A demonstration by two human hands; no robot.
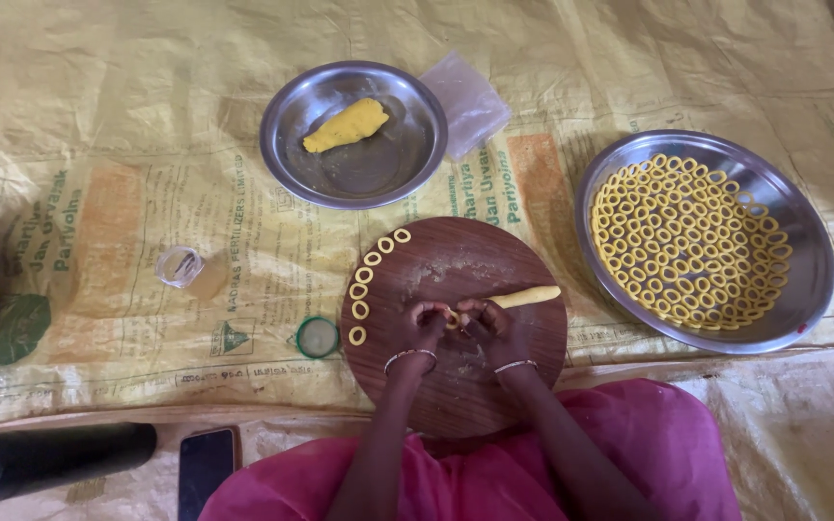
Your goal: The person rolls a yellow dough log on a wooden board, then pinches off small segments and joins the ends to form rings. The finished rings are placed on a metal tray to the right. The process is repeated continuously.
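Note:
My left hand (421,326) and my right hand (490,323) meet over the middle of a round wooden board (456,386), pinching a small piece of yellow dough (453,316) between the fingertips. A thin roll of yellow dough (529,296) lies on the board just right of my right hand. Several small dough rings (367,275) sit in an arc along the board's left edge.
A large steel plate (808,289) at right holds several dough rings. A smaller steel plate (359,178) at the back holds a yellow dough lump (346,125). A small glass (179,265), a green-rimmed lid (318,337), a phone (207,469) and a black cylinder (50,458) lie at left.

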